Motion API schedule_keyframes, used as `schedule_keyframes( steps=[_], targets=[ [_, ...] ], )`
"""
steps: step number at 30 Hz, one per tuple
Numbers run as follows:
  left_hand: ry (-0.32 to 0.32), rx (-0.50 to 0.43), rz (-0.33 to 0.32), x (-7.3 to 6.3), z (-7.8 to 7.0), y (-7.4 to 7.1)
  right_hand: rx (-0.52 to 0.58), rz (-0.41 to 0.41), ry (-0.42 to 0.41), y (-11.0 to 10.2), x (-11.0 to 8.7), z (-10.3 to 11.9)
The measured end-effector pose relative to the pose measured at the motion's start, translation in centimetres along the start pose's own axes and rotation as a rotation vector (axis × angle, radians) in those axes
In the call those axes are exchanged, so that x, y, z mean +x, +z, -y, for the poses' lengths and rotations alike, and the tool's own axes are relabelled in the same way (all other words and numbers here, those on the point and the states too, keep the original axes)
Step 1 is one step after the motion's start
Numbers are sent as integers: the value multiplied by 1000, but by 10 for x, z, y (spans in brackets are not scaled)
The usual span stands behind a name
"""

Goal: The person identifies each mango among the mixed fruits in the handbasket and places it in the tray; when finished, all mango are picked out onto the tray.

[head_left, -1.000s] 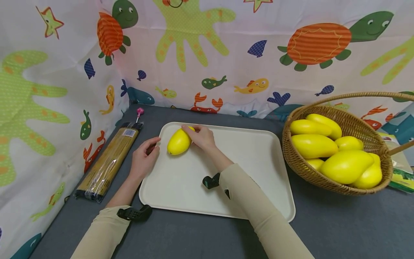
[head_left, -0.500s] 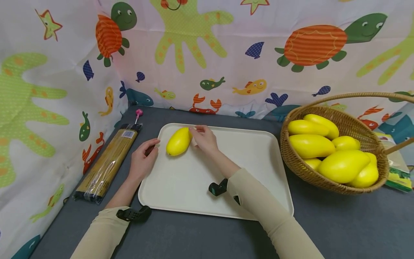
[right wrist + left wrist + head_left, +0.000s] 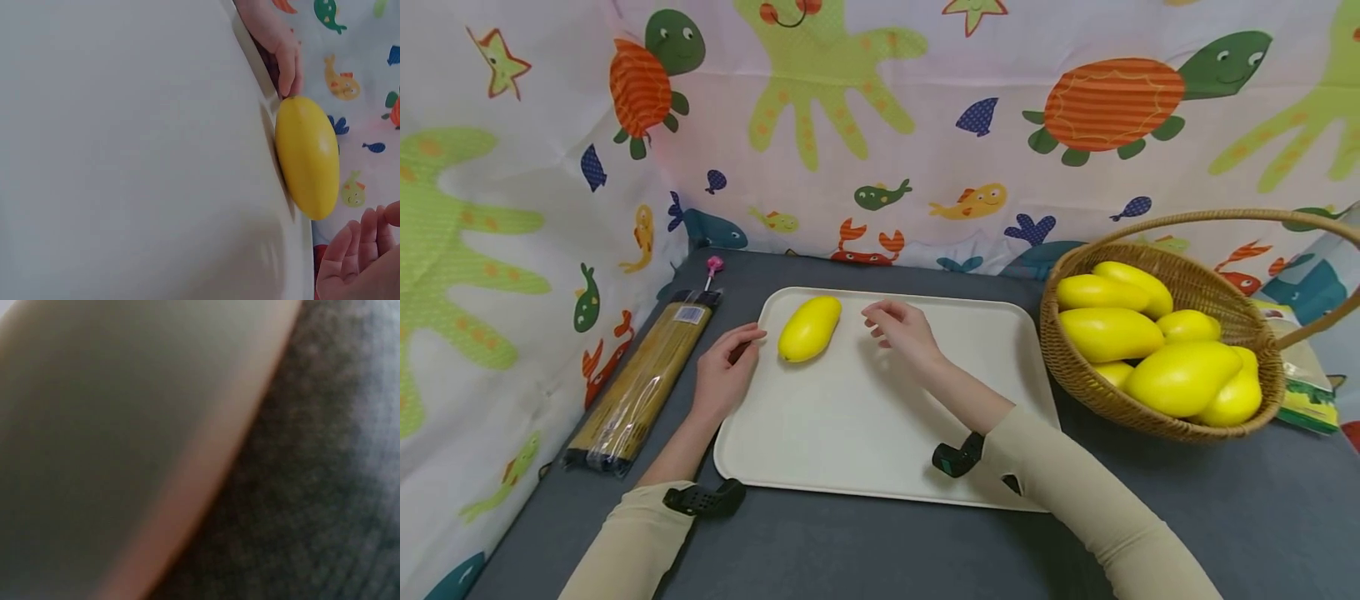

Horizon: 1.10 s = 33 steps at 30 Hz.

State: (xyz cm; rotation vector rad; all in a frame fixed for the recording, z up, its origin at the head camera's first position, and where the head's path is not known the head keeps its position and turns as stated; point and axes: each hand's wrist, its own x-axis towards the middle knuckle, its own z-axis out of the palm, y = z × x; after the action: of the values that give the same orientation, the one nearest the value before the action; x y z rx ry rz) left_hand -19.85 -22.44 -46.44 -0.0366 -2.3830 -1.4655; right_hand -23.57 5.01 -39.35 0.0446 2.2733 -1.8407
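Observation:
A yellow mango (image 3: 809, 330) lies on the cream tray (image 3: 857, 433), near its far left corner in the head view. My right hand (image 3: 912, 335) hovers over the tray to the right of the mango, apart from it, with loosely bent fingers and nothing held. My left hand (image 3: 727, 368) rests at the tray's left edge, fingers relaxed and holding nothing. In the right wrist view the mango (image 3: 306, 159) shows between both hands, with the right hand (image 3: 362, 256) at the lower right corner. The left wrist view is blurred; only a pale surface beside dark cloth shows.
A wicker basket (image 3: 1270, 387) with several yellow mangoes stands right of the tray. Left of it lies a bag of long thin sticks (image 3: 647, 379), a pink-topped stick (image 3: 713, 265) at its far end. A printed curtain (image 3: 820, 192) closes off the back and left.
My right hand has let go of the mango and moved right, away from it. The mango stays on the tray. The left hand keeps its place; the head view has shifted slightly.

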Motion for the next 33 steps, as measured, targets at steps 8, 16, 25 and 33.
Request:
schedule_keyframes(
  steps=[8,16,25,33],
  targets=[
    [3,-4,-1,-1,2,0,-101,128,-17,-39,-42,13],
    [3,11,-17,-1,4,-2,-316,227,-153,-92,-87,19],
    [-14,17,-20,0,3,-1,-673,107,-535,-163,-132,35],
    [-31,20,-7,-1,1,3,-1038,-204,-672,-222,-166,33]
  ],
)
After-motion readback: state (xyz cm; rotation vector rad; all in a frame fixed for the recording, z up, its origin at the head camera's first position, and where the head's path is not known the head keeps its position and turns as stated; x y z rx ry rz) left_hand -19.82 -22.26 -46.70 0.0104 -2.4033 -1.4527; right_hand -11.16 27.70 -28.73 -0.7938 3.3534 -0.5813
